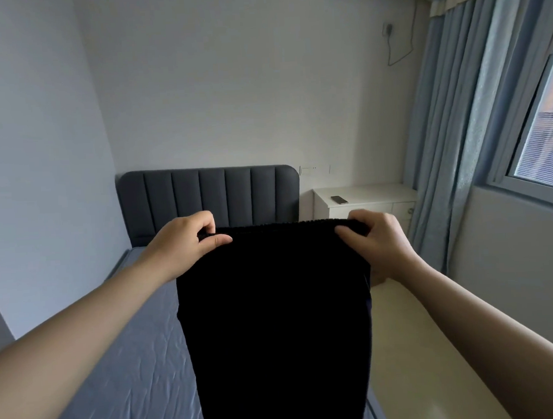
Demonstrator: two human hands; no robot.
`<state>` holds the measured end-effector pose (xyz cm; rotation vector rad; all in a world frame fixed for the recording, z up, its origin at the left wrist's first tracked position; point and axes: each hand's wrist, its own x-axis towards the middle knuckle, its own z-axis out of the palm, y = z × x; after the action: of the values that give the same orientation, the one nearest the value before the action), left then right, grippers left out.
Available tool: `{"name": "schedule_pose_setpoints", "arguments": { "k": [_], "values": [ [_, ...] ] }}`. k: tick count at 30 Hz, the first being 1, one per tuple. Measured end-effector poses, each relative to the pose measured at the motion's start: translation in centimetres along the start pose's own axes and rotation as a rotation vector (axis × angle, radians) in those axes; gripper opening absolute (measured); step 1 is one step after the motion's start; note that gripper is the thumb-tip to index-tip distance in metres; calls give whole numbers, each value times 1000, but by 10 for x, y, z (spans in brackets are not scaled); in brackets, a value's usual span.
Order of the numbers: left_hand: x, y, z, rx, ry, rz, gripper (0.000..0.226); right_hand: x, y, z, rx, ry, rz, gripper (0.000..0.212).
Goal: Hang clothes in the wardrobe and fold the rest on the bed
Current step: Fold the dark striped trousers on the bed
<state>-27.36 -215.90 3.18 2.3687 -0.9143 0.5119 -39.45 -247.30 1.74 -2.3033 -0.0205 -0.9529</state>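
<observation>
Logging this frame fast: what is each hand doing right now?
Left hand: pinches the black knit garment at the left end of its ribbed top edge.
Right hand: grips the right end of that edge.

Black garment (275, 322) was held up over the bed (123, 380), hanging straight down. Left hand (181, 241) and right hand (372, 239) each pinched a top corner of its ribbed band. Grey padded headboard (208, 194) stood behind; white nightstand (365, 200) beside it carried a phone (339, 199). Blue curtain (457, 117) hung beside the window (542, 134).
</observation>
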Motion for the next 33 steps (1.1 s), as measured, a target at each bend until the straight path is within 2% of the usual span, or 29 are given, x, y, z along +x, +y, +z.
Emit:
{"name": "schedule_pose_setpoints", "arguments": {
  "k": [2,4,6,9,12,13,16,18,22,26,29,33],
  "values": [
    [1,4,-6,-93,9,-14,45,9,-7,0,40,78,84,24],
    [4,11,-13,-192,-57,-32,45,19,-11,-3,107,108,181,11],
    [7,17,-17,-202,-103,-37,39,26,-13,-7,146,112,239,14],
    [17,24,-20,-156,-17,-129,42,31,-17,-14,30,134,199,18],
    [25,40,-15,-200,78,-326,45,31,-29,-13,-10,218,194,15],
    [26,47,-12,-317,88,-404,43,29,-35,-12,-1,268,220,14],
    [27,74,-4,-858,28,-608,29,21,-54,-6,98,360,315,15],
    [26,89,1,-989,0,-565,24,14,-67,3,163,312,322,17],
    [15,112,6,-922,-60,-343,18,3,-83,19,320,124,327,23],
    [1,112,6,-1039,-70,-346,20,-9,-82,14,566,-67,388,22],
    [-9,108,6,-1073,-56,-329,21,-21,-81,9,694,-240,371,39],
    [-23,108,16,-1069,-63,-266,27,-33,-86,14,781,-207,418,27]
  ]
}}
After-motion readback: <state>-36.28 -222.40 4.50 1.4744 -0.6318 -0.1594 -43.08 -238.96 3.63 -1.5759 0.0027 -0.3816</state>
